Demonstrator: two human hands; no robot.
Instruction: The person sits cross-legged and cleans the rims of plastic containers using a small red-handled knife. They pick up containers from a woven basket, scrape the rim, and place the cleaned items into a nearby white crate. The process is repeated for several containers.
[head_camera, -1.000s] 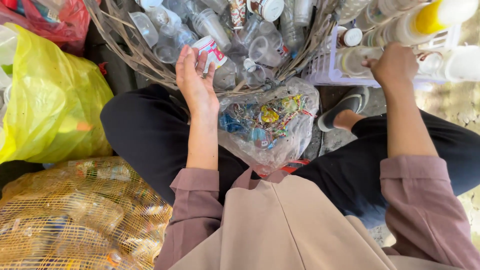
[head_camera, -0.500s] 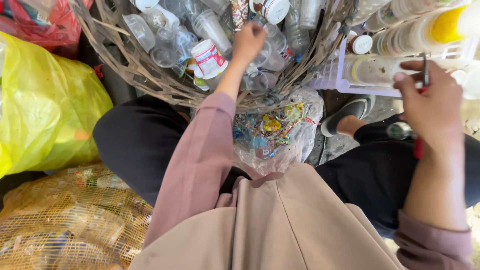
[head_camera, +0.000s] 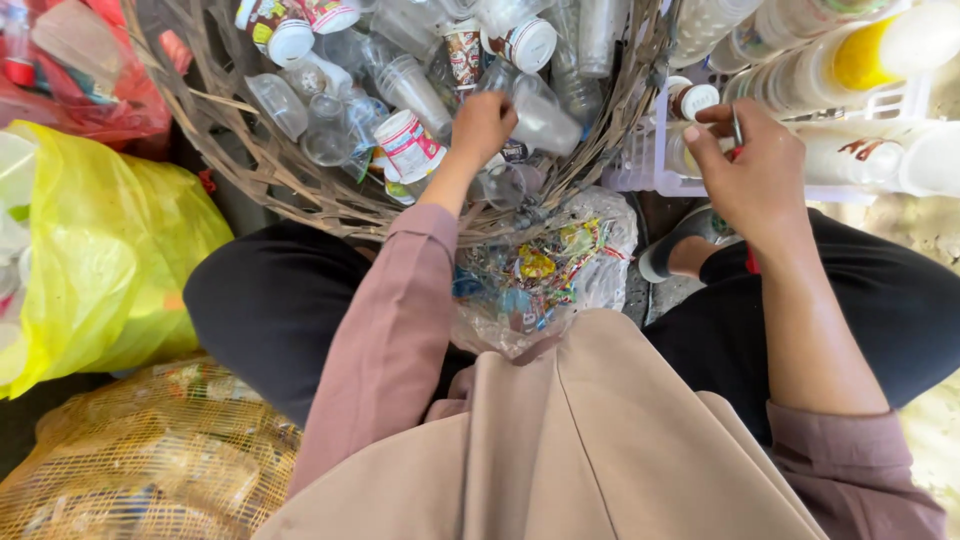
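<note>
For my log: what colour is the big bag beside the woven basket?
Yellow: the plastic bag left of the basket, clear in the head view.

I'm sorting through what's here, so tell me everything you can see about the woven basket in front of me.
The woven basket is a wide, round one of brown, dry-looking strips, frayed and loose along its rim. It sits on the ground just beyond the person's knees and is filled with clear plastic cups and printed cups with white lids, lying every which way. The left hand reaches into it among the cups. A clear bag of coloured scraps presses against its near edge; its far side is out of view.
</note>
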